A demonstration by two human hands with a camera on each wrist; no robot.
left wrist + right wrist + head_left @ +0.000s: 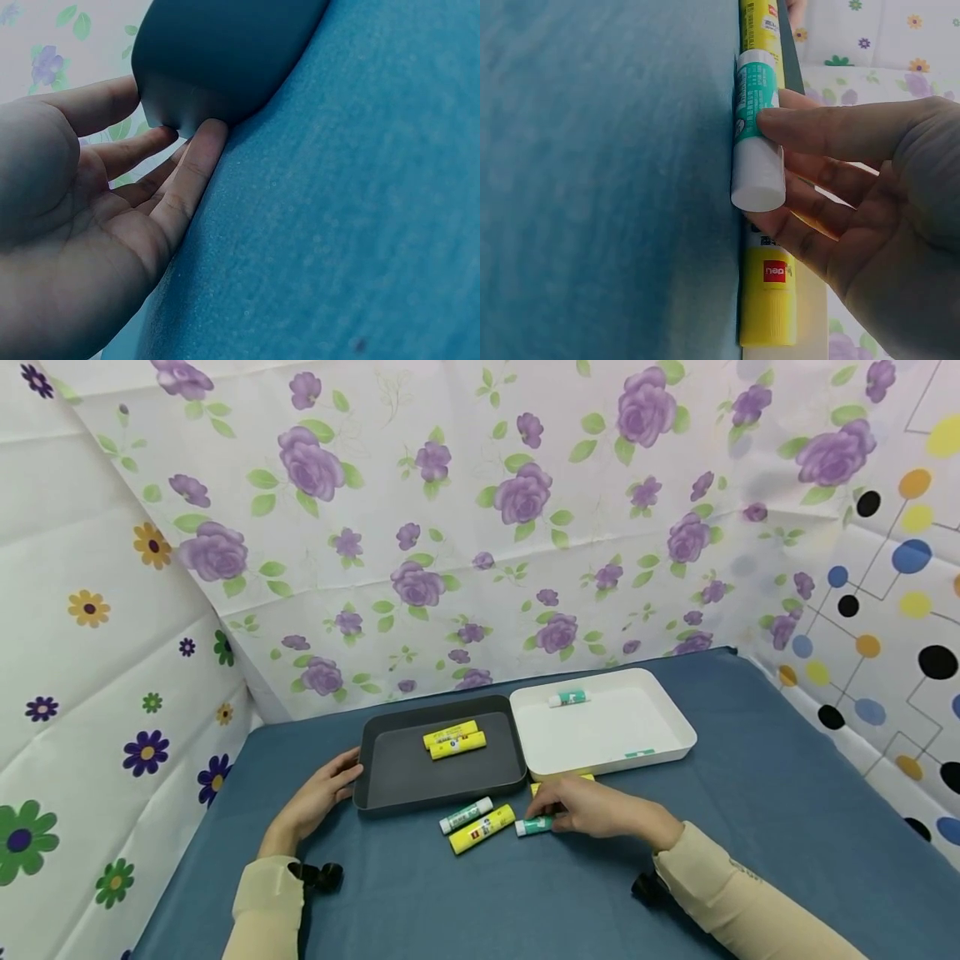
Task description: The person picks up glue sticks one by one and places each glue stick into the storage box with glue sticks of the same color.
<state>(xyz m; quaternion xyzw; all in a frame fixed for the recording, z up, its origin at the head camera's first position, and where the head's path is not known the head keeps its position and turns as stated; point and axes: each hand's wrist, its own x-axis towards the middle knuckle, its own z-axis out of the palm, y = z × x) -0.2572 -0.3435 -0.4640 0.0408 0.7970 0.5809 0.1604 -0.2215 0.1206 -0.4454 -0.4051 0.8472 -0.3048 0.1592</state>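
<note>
My right hand [592, 806] pinches a white-and-green glue stick [754, 135] between thumb and fingers, low over the cloth. Just behind that hand, a yellow glue stick [771, 292] lies along the white tray's front wall. Left of it lie another white-and-green glue stick [466, 816] and a yellow glue stick [482, 829], side by side. At the dark grey tray [390, 797], my left hand [315, 797] touches the outer left wall with extended fingertips. Two yellow glue sticks [458, 745] rest inside that tray.
Right of the grey tray stands a white tray [607, 727], nearly touching it. A green-and-white glue stick [567, 697] lies at its back; a green strip [640, 753] shows at its front wall. Flowered cloth [450, 527] hangs behind the blue-covered table [465, 910].
</note>
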